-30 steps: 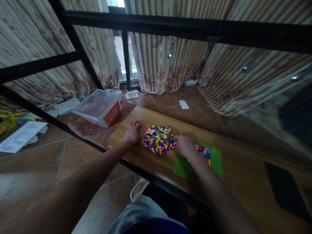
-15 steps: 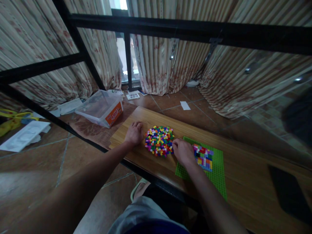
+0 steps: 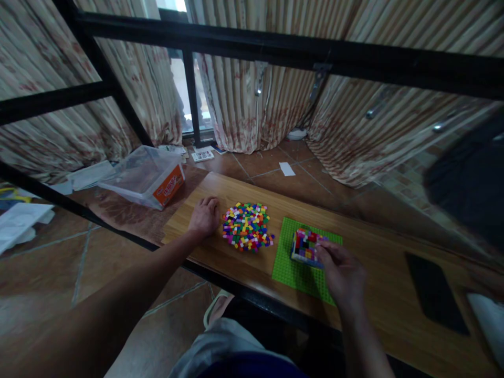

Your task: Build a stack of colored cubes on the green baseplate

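My left hand (image 3: 205,216) rests on the wooden tabletop with its fingers curled in. It lies just left of a round heap of small coloured building bricks (image 3: 246,227), and nothing shows in it. On the green baseplate (image 3: 284,262) stands a low block of multicoloured bricks (image 3: 305,245). My right hand (image 3: 343,270) is over the right side of that block, thumb and forefinger pinched at its top edge. A tiny brick seems to be between the fingertips; the fingers mostly cover it. The hand hides the right part of the baseplate.
A clear plastic box (image 3: 137,181) with an orange label stands on the floor beyond the table's left end. A dark flat slab (image 3: 435,291) lies on the tabletop at right. A black metal frame (image 3: 252,39) crosses in front of curtains (image 3: 236,110).
My right hand has moved right, from the heap's right edge to the brick block on the baseplate. My left hand stays beside the heap. The view has shifted slightly to the right.
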The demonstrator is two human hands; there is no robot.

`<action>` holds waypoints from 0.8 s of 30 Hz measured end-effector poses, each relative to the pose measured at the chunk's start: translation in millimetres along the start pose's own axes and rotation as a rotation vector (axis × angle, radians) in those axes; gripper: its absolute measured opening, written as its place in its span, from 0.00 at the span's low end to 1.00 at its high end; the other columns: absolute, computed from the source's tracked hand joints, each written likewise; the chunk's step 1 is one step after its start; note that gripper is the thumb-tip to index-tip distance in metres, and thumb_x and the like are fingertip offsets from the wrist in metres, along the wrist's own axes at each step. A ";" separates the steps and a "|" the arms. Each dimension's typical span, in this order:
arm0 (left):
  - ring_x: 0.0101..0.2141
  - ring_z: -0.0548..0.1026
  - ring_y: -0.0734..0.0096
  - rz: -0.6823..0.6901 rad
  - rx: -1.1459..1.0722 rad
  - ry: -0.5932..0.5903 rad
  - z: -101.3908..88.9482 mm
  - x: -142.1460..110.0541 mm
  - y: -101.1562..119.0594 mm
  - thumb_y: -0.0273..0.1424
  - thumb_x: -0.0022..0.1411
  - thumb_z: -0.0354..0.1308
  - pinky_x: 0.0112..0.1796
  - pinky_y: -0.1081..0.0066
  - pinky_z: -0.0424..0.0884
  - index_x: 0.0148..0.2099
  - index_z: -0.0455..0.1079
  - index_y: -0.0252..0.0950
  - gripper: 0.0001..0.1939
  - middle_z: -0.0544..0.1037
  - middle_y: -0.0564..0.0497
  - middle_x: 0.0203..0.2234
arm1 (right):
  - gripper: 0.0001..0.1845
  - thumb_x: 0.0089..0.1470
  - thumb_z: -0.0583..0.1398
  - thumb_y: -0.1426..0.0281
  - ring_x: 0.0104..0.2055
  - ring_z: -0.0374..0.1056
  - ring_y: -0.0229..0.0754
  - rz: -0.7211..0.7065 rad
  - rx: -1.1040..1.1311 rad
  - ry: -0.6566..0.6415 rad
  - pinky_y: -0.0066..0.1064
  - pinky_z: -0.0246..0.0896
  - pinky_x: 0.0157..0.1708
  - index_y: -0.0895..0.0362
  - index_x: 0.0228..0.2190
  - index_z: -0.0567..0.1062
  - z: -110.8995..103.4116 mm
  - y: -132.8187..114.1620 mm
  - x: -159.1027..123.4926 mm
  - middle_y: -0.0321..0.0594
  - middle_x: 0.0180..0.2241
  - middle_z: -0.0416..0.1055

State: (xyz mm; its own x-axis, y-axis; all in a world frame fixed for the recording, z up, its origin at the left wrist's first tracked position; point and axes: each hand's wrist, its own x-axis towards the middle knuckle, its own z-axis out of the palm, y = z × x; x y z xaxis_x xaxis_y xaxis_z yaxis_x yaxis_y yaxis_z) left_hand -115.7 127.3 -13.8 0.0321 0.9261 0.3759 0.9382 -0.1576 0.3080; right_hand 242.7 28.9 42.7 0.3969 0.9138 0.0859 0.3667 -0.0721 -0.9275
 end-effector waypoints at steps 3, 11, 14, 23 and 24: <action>0.50 0.71 0.53 0.013 0.017 0.009 0.8 0.5 -1.1 0.26 0.64 0.48 0.54 0.56 0.69 0.48 0.71 0.32 0.14 0.75 0.39 0.48 | 0.20 0.47 0.65 0.54 0.36 0.74 0.47 -0.006 -0.056 0.064 0.40 0.68 0.40 0.58 0.34 0.80 -16.4 16.9 7.3 0.45 0.34 0.79; 0.51 0.71 0.51 0.016 0.008 0.020 2.5 0.6 -3.3 0.25 0.63 0.49 0.54 0.53 0.68 0.49 0.71 0.32 0.15 0.75 0.38 0.49 | 0.18 0.46 0.65 0.55 0.44 0.71 0.47 -0.095 -0.035 0.124 0.40 0.66 0.43 0.56 0.31 0.81 -10.2 35.0 23.4 0.46 0.40 0.77; 0.51 0.71 0.51 0.010 -0.001 0.014 2.8 0.8 -3.6 0.25 0.63 0.49 0.53 0.53 0.68 0.49 0.71 0.33 0.15 0.75 0.38 0.49 | 0.17 0.46 0.65 0.55 0.47 0.70 0.47 -0.107 -0.013 0.120 0.41 0.66 0.46 0.55 0.30 0.82 -6.0 37.2 27.7 0.46 0.42 0.76; 0.49 0.71 0.52 0.019 0.025 0.002 0.7 1.5 -1.9 0.25 0.63 0.49 0.53 0.54 0.69 0.47 0.71 0.32 0.14 0.76 0.39 0.48 | 0.15 0.41 0.68 0.58 0.45 0.72 0.46 0.040 0.217 0.073 0.43 0.64 0.50 0.53 0.31 0.82 0.8 50.0 31.2 0.41 0.40 0.78; 0.49 0.71 0.52 0.019 0.029 0.003 0.7 1.4 -1.8 0.25 0.62 0.49 0.53 0.55 0.69 0.47 0.71 0.32 0.14 0.76 0.39 0.48 | 0.15 0.40 0.69 0.59 0.43 0.72 0.45 0.066 0.266 0.075 0.43 0.66 0.49 0.53 0.31 0.82 2.0 50.2 31.4 0.41 0.39 0.79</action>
State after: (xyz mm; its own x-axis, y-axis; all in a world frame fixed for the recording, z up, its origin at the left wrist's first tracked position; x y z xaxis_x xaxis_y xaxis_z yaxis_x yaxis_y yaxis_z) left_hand -117.1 129.1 -14.5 0.0489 0.9221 0.3839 0.9469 -0.1650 0.2758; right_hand 271.8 54.8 -1.9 0.4775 0.8777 0.0394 0.1080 -0.0141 -0.9941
